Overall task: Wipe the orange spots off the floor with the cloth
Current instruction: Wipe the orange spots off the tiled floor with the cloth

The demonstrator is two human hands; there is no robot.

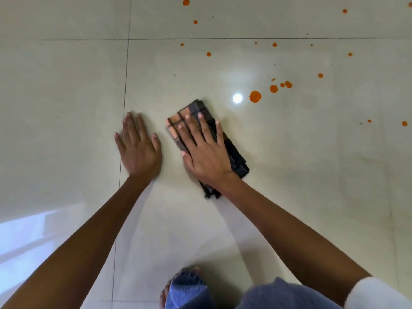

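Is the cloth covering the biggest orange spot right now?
No, the cloth lies under the right hand, apart from the biggest orange spot, which sits uncovered on the floor.

Glossy pale cream tiled floor [289,175], thin dark grout lines, bright white glare spot.

Scattered round orange spots [255,96] on upper right tiles; largest deep orange, smaller ones same hue, a few tiny greyish specks betw. them.

Folded checked cloth [196,110]: dark grey-black ground w/ peach-orange squares at one end, dark grid lines; rest nearly black.

Frayed blue denim trouser leg [187,291] at bottom edge. White sleeve [383,295] at bottom right corner.
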